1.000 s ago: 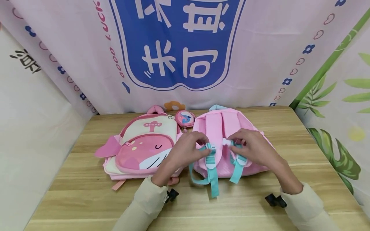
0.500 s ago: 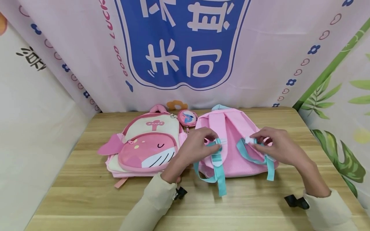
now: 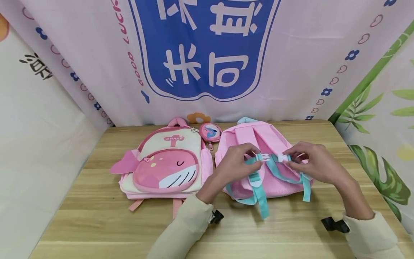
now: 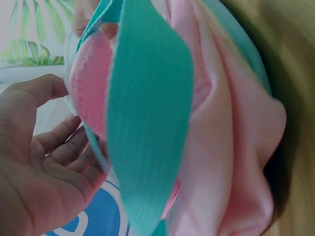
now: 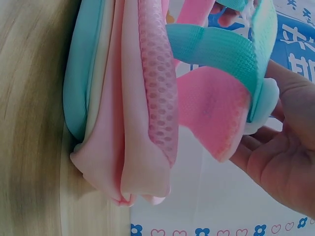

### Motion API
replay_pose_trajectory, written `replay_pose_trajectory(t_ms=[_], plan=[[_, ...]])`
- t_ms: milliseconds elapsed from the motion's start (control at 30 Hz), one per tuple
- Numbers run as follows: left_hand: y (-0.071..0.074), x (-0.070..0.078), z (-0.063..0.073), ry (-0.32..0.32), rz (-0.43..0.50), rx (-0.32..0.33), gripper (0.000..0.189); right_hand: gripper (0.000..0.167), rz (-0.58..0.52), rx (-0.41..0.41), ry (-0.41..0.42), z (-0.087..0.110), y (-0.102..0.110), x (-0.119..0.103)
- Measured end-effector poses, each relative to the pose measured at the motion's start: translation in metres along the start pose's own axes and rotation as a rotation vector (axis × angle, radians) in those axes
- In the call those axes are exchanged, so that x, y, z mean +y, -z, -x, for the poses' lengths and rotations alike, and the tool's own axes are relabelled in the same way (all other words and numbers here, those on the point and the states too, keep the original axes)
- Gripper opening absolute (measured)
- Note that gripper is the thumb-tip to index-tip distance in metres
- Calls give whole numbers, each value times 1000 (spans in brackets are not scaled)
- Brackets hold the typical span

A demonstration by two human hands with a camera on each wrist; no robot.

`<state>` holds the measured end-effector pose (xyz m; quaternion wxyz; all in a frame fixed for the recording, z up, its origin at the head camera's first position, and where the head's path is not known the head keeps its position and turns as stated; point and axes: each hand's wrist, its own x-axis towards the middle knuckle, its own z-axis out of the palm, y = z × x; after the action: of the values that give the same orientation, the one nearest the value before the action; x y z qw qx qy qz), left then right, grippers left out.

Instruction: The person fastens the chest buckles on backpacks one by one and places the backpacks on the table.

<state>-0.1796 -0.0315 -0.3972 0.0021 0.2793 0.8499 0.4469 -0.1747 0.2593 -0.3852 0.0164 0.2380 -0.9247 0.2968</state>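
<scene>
A pink backpack (image 3: 234, 187) lies with its shoulder straps facing up. In the head view my left hand (image 3: 237, 163) pinches the white pronged half of a buckle (image 3: 266, 157) on teal webbing. Facing it across a small gap is the white socket half of the buckle (image 3: 281, 157), pinched by my right hand (image 3: 318, 162). Both halves are held over the shoulder straps. Teal webbing (image 3: 262, 205) hangs from the left strap. In the left wrist view, a wide teal strap (image 4: 147, 108) hides part of the fingers; in the right wrist view, teal webbing (image 5: 216, 46) loops beside the right hand.
A cream and pink whale backpack (image 3: 184, 140) lies on the left, with a round pink pouch (image 3: 210, 132) at its top. Both bags rest on a wooden table (image 3: 106, 223). A printed curtain (image 3: 291, 72) hangs behind.
My right hand has moved right with the socket half over the last second. My left hand then moved right with the pronged half, bringing the halves nearer than half a second ago.
</scene>
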Motion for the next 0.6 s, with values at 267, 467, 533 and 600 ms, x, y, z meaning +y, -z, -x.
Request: replay_pose_trajectory(t_ms=[267, 467, 533, 600], plan=[[-13, 1, -3, 4, -26, 9, 20, 29, -25, 12, 27, -1, -1, -1], [-19, 1, -4, -21, -52, 34, 21, 26, -47, 38, 50, -1, -3, -3], [-21, 1, -5, -31, -56, 39, 21, 26, -53, 47, 61, -1, -4, -3], [-22, 1, -5, -38, -65, 41, 21, 26, -59, 55, 72, -1, -5, -3]])
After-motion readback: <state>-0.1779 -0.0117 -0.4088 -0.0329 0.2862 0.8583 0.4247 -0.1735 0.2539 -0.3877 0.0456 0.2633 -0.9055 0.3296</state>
